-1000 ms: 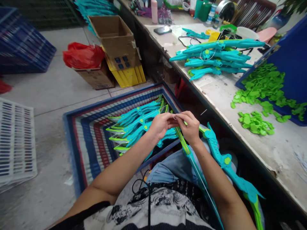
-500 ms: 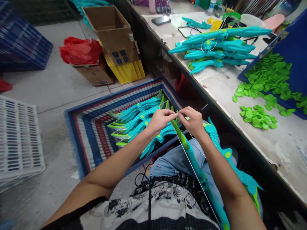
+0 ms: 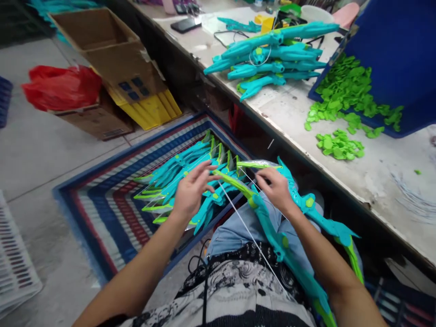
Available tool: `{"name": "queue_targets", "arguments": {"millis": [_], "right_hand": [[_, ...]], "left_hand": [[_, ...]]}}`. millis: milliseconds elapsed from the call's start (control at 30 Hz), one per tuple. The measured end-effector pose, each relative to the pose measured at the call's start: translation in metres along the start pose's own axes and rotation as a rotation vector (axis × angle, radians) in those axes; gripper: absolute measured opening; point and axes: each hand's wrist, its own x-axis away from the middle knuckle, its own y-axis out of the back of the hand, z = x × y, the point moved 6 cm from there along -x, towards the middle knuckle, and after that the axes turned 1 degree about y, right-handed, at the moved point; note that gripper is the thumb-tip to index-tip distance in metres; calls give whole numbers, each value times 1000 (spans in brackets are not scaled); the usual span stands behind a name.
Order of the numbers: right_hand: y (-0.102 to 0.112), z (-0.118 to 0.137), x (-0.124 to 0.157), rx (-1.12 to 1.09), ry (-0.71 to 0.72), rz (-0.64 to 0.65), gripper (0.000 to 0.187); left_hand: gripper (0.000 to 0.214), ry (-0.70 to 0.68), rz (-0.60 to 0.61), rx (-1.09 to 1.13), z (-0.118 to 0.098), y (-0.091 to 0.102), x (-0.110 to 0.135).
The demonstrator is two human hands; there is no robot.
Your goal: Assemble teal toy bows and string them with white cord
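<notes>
A turquoise toy bow [image 3: 269, 222] with lime-green ends lies along my lap, its white string [image 3: 243, 222] stretched from the tip down toward my waist. My left hand [image 3: 190, 188] is at the green tip, fingers spread, and contact with the tip is hard to judge. My right hand [image 3: 275, 187] is curled, thumb and fingers together, between this bow and a second turquoise bow [image 3: 306, 202] on my right leg. Whatever it pinches, if anything, is hidden. The second bow's string passes close by its fingers.
A striped-lined crate [image 3: 112, 190] on the floor holds several strung bows [image 3: 177, 170]. On the bench [image 3: 289, 111] lie stacked turquoise bow parts [image 3: 269, 56], green pieces [image 3: 340, 144], a tipped blue bin [image 3: 395, 68] and a phone [image 3: 185, 25]. Cardboard boxes [image 3: 102, 54] stand left.
My hands have come apart from their pinch at the bow tip. The left one moved left and opened; the right stays curled. The view has shifted rightward.
</notes>
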Motion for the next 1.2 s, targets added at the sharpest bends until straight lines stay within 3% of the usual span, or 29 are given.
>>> {"name": "queue_targets", "arguments": {"millis": [67,100,133,167,233,300,367,500,600,733,800,900,967,1067,1133,1200], "right_hand": [[42,-35,43,239,-120,-91,21],[58,-52,67,380,-183,-71,28],[69,-66,90,510,-236,-27,37],[76,-79,111,614,-287,32,45],[78,-93,142,735,-338,136,53],[73,-98,157,752,-349,166,52],[72,-101,157,686,-367,145,46],[90,-121,138,308,-504,217,39],[100,-131,127,-73,-599,451,36],[85,-132,123,-453,-804,837,54],[77,-136,123,-539,-934,916,62],[72,-147,125,-537,-1048,864,67],[73,-155,128,-503,-1070,775,69],[85,-164,128,-427,-1078,562,69],[104,-162,122,-294,-1021,402,65],[131,-145,112,-115,-908,253,60]], "left_hand": [[25,43,-128,49,25,21,20],[21,59,-114,-11,40,25,33],[16,62,-11,-120,54,21,46],[13,19,169,-250,67,9,60],[20,-248,535,-487,84,-28,90],[36,-600,764,-672,95,-69,116],[42,-839,846,-831,103,-108,124],[27,-953,949,-1091,105,-168,110],[34,-986,1058,-1224,89,-189,96],[57,-932,983,-1380,66,-203,65],[63,-864,950,-1450,63,-213,52],[48,-817,920,-1548,65,-232,43],[31,-796,981,-1556,71,-245,44],[31,-745,1106,-1471,79,-252,44],[29,-735,1106,-1434,76,-237,40],[33,-687,1054,-1442,68,-201,35]]}}
